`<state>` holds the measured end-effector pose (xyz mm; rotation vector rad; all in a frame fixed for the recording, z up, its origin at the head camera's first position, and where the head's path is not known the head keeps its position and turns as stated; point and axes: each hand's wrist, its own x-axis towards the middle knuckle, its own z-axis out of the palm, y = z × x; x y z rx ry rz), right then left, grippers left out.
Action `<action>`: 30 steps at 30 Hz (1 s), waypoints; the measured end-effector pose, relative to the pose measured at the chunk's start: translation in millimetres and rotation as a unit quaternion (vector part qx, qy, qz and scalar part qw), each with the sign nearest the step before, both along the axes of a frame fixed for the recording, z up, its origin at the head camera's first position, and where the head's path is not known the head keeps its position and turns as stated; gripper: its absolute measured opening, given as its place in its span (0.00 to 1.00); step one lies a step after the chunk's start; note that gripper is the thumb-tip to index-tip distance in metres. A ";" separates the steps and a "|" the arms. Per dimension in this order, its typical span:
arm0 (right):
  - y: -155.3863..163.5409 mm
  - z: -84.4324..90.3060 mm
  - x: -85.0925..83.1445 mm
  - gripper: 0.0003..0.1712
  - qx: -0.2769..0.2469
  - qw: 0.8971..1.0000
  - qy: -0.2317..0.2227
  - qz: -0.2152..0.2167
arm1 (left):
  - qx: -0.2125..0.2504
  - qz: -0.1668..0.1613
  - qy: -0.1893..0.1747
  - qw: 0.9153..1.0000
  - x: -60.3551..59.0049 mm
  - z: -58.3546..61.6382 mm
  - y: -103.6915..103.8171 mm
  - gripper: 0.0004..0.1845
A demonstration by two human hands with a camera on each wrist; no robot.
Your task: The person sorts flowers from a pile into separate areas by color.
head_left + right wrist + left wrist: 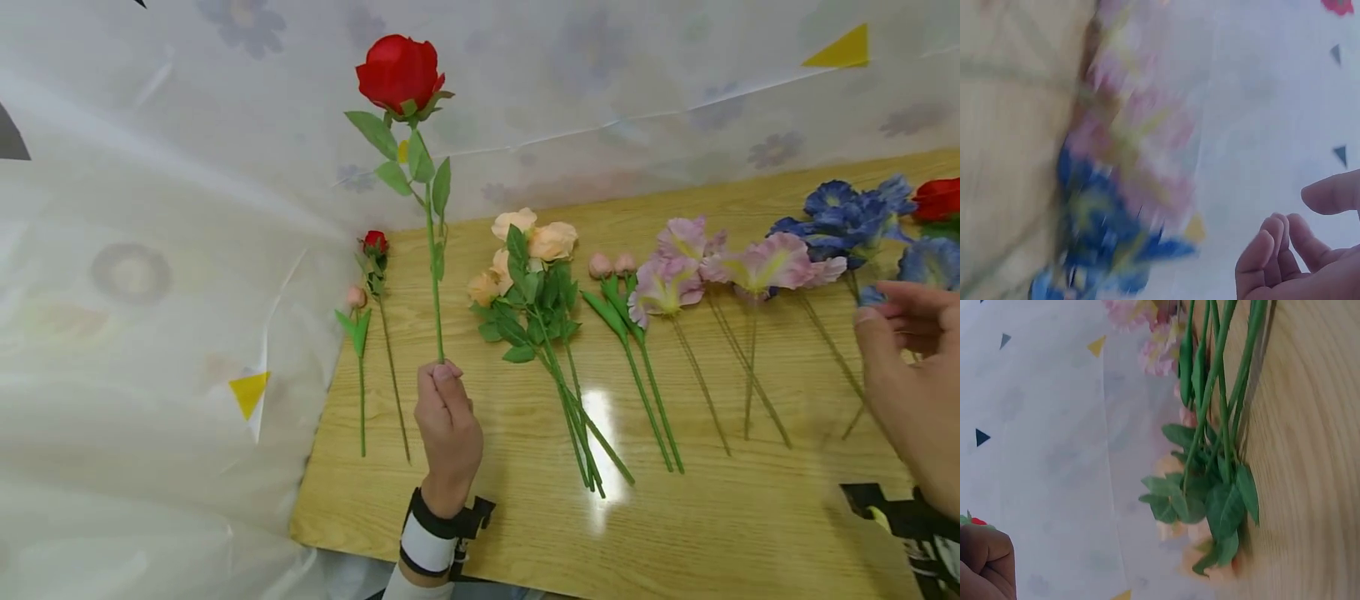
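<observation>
My left hand grips the bottom of a long green stem and holds a red rose upright above the wooden table. In the left wrist view only curled fingers show at the lower left, with the peach rose bunch lying beside them. My right hand hovers at the right edge above the blue flowers, fingers loosely extended and holding nothing. The right wrist view is blurred; relaxed fingers show beside the blue flowers.
Flowers lie in a row on the table: a small red bud and a pink bud at the left, peach roses, two pink buds, pink blooms, another red bloom far right. White floral sheeting covers the back and left.
</observation>
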<state>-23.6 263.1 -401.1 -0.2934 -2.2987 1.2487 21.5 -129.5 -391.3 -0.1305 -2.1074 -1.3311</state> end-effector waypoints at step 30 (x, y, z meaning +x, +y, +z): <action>-159.4 68.1 23.4 0.17 -0.294 0.799 0.062 0.520 | -0.193 -0.219 0.082 0.953 15.1 -11.3 84.4 0.13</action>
